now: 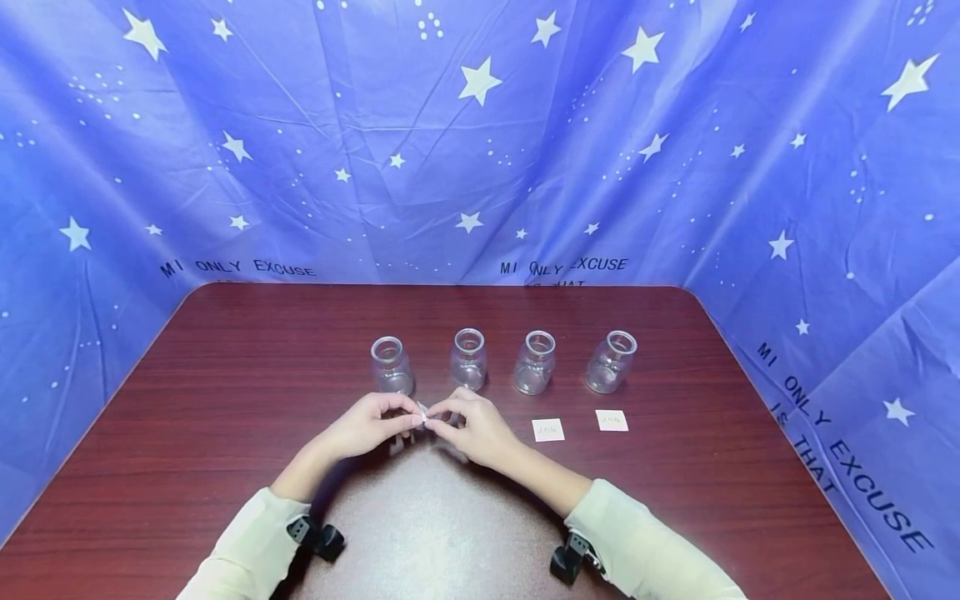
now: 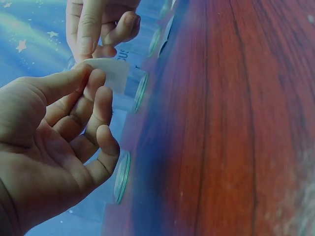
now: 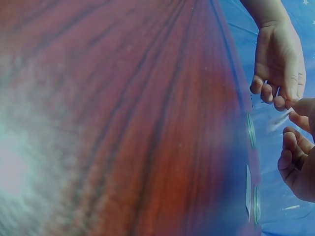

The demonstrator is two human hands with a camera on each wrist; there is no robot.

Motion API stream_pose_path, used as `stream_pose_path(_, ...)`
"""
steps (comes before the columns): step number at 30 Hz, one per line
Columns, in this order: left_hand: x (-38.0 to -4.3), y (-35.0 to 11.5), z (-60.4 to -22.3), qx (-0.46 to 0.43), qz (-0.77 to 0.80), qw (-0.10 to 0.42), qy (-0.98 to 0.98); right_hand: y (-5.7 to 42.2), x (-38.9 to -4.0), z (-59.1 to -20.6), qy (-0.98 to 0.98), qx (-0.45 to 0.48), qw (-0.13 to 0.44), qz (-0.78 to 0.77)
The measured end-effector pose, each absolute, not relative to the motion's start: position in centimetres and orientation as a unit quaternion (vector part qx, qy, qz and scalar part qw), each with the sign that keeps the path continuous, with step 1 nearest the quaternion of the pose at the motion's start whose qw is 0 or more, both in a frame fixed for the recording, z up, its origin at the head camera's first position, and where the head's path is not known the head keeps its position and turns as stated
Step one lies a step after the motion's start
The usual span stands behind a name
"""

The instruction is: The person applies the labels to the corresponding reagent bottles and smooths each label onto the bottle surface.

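Observation:
A small white paper slip point(image 2: 112, 73) is pinched between thumb and finger of my left hand point(image 1: 371, 423). From the other side my right hand point(image 1: 480, 432) pinches the same slip, fingertips close to the left ones. In the left wrist view the left hand point(image 2: 59, 123) has its other fingers loosely bent, with the right hand point(image 2: 96, 24) above it. Fingers hide part of the slip. Just beyond the hands stands a clear glass jar point(image 1: 392, 367), and to its right a second jar point(image 1: 468, 360).
Farther right in the row are two more glass jars, one point(image 1: 535, 364) left of the other point(image 1: 611, 363). All are upright and lidless. Before them lie two white paper squares with faint writing, one point(image 1: 547, 430) left of the other point(image 1: 612, 421). A starry blue curtain point(image 1: 420, 183) surrounds the table point(image 1: 247, 358).

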State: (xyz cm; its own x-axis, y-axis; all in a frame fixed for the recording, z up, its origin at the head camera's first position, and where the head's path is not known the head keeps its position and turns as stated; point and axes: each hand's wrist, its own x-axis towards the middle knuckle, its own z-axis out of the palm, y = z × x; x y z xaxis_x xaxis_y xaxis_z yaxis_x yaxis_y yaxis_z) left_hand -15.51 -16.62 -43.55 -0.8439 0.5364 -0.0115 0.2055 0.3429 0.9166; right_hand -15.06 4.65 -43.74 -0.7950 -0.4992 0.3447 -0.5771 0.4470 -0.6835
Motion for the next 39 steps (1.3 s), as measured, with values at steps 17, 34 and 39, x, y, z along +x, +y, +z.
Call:
stream_pose_path(17, -15.6, -15.6, -43.7, 0.208, 0.532, 0.138, 0.809, 4.8, -14.9, -44.1, -0.858, 0.312, 0.090, 0.398)
stream_pose_path(34, -15.6, -15.0, -43.7, 0.205, 0.544, 0.170, 0.796, 5.1, -14.9, -44.2, -0.842, 0.316, 0.090, 0.428)
stream_pose_path(39, -15.6, -15.0, -43.6, 0.209, 0.552, 0.180, 0.787, 5.4, -15.1, -44.1, -0.823, 0.315, 0.056, 0.468)
